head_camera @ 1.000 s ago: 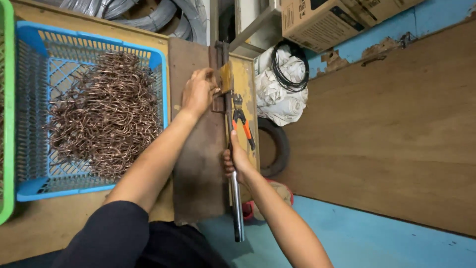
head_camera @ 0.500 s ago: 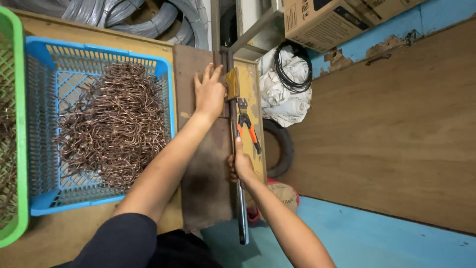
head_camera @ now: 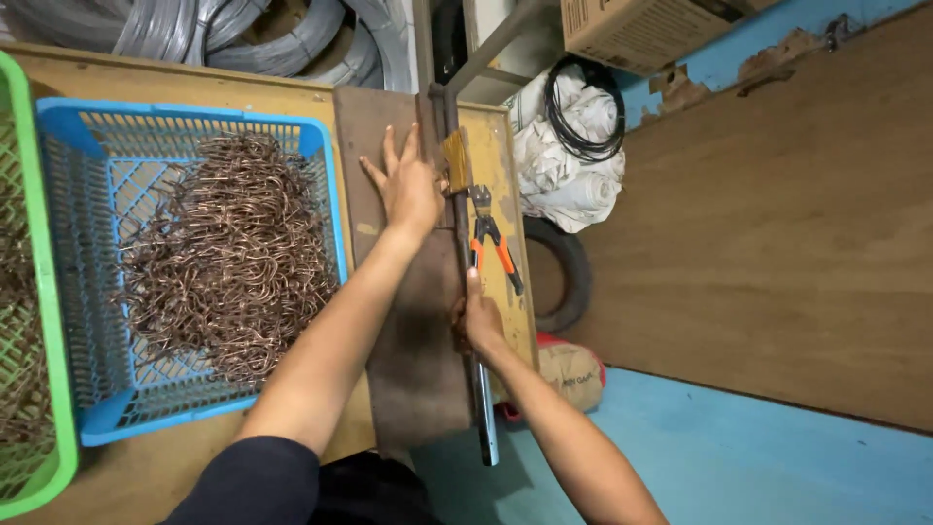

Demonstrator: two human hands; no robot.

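Note:
My left hand (head_camera: 412,185) lies flat with fingers spread on a dark metal plate (head_camera: 408,321) of a bench tool, close to a small brass-coloured block (head_camera: 455,161) at the top of a long metal lever bar (head_camera: 476,389). My right hand (head_camera: 478,321) is wrapped around that lever about halfway along it. Orange-handled pliers (head_camera: 494,243) lie on the yellowish board (head_camera: 505,194) just right of the lever, between my two hands.
A blue plastic basket (head_camera: 58,253) holding several bent copper-coloured wire hooks (head_camera: 228,258) stands left of the plate, with a green basket (head_camera: 24,292) beyond it. Coils of grey wire (head_camera: 243,34), a white sack with black cable (head_camera: 573,146), a tyre (head_camera: 573,272) and a cardboard box (head_camera: 641,29) surround the bench.
My left hand has opened out flat on the plate near the brass block, having been curled there a second ago. My right hand stays on the lever. The view has shifted slightly.

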